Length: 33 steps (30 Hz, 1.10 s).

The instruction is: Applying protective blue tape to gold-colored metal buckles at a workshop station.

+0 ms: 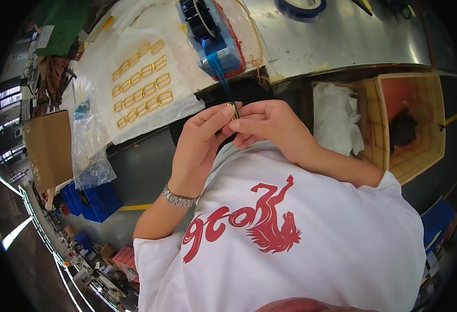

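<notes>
Close in front of my chest, both hands meet around a small gold metal buckle (232, 107). My left hand (197, 136), with a metal watch on its wrist, pinches it between thumb and fingers. From the other side my right hand (276, 124) is closed on the same piece, its fingers partly hiding it. A strip of blue tape (219, 72) runs down from the blue tape dispenser (233, 54) to just above the buckle; whether they touch I cannot tell. Several gold rectangular buckles (144, 100) lie in rows on a white sheet (179, 108) at the left.
A roll of blue tape (301, 8) rests on the metal tabletop (343, 44). To the right stand an open wooden crate (418, 158) and a box holding white wrapping (337, 117). A clear plastic bag (90, 169) hangs off the table's left end beside a cardboard sheet (49, 151).
</notes>
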### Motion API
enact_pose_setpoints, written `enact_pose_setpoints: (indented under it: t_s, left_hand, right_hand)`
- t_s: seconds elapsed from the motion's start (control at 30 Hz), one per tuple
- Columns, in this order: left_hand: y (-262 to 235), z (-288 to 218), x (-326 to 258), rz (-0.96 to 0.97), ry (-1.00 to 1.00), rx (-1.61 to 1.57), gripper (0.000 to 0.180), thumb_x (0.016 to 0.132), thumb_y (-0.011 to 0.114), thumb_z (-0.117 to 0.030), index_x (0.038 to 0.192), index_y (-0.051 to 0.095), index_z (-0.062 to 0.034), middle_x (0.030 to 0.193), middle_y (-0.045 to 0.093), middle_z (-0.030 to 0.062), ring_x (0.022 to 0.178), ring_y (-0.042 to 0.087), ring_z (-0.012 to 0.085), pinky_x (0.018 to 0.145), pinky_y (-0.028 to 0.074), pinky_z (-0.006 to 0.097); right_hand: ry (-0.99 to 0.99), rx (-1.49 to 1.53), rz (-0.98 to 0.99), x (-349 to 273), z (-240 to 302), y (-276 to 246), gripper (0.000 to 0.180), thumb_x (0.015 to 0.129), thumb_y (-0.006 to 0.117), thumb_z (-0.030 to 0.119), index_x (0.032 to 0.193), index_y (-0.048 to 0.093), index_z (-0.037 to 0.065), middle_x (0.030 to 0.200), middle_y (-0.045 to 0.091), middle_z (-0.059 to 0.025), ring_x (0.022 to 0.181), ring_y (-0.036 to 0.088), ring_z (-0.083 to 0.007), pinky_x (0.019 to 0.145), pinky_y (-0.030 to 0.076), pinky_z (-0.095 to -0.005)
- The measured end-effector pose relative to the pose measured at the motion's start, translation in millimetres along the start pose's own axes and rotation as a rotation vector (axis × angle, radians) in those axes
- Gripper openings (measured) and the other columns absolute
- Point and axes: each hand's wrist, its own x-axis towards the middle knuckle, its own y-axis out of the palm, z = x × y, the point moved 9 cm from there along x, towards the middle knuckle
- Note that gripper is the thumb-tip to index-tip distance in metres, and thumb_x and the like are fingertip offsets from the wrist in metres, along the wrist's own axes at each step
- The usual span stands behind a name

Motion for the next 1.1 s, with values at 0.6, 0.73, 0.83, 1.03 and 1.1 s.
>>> enact_pose_setpoints:
  t_s: [0.6, 0.73, 0.83, 1.03, 1.1]
  left_hand:
    - [-3.4, -23.5, 21.8, 0.167, -0.246, 0.087, 0.039, 0.103, 0.075, -0.030, 0.124, 0.075, 0.0028, 0.113, 0.081, 0.0130, 0.108, 0.076, 0.0212, 0.106, 0.057, 0.039]
    - [-7.2, -26.4, 26.0, 0.117, -0.338, 0.125, 0.036, 0.103, 0.076, -0.032, 0.122, 0.077, -0.0011, 0.113, 0.081, 0.0113, 0.105, 0.077, 0.0197, 0.101, 0.058, 0.037]
    - [-7.2, -26.1, 29.6, 0.112, -0.374, 0.121, 0.034, 0.102, 0.077, -0.032, 0.122, 0.077, -0.0035, 0.112, 0.082, 0.0100, 0.104, 0.077, 0.0190, 0.099, 0.058, 0.036]
    - [-3.5, -24.9, 35.0, 0.112, -0.429, 0.077, 0.031, 0.103, 0.076, -0.031, 0.120, 0.076, -0.0051, 0.110, 0.082, 0.0094, 0.101, 0.078, 0.0196, 0.099, 0.058, 0.037]
    - [-1.5, -24.0, 35.6, 0.104, -0.433, 0.057, 0.030, 0.103, 0.076, -0.030, 0.119, 0.076, -0.0048, 0.110, 0.082, 0.0100, 0.101, 0.078, 0.0199, 0.100, 0.059, 0.038]
  right_hand:
    - [-0.574, -0.571, -0.027, 14.8, 29.6, -7.1, 0.052, 0.086, 0.083, 0.018, 0.130, 0.063, -0.002, 0.098, 0.074, -0.0123, 0.088, 0.072, -0.0226, 0.085, 0.058, -0.0344]
    - [-0.573, -0.584, -0.052, 15.5, 33.0, -4.5, 0.050, 0.086, 0.083, 0.017, 0.128, 0.064, -0.001, 0.094, 0.072, -0.0121, 0.085, 0.070, -0.0227, 0.082, 0.057, -0.0350]
    - [-0.602, -0.612, -0.088, 17.2, 34.4, -6.0, 0.049, 0.086, 0.083, 0.017, 0.127, 0.064, 0.000, 0.095, 0.073, -0.0119, 0.084, 0.070, -0.0223, 0.081, 0.057, -0.0352]
    - [-0.665, -0.620, -0.182, 12.2, 37.4, -9.7, 0.055, 0.088, 0.084, 0.019, 0.136, 0.064, 0.000, 0.099, 0.075, -0.0117, 0.087, 0.072, -0.0223, 0.081, 0.058, -0.0351]
    - [-0.629, -0.621, -0.201, 12.9, 37.2, -12.2, 0.059, 0.089, 0.085, 0.020, 0.140, 0.064, -0.001, 0.102, 0.076, -0.0124, 0.089, 0.074, -0.0233, 0.082, 0.059, -0.0351]
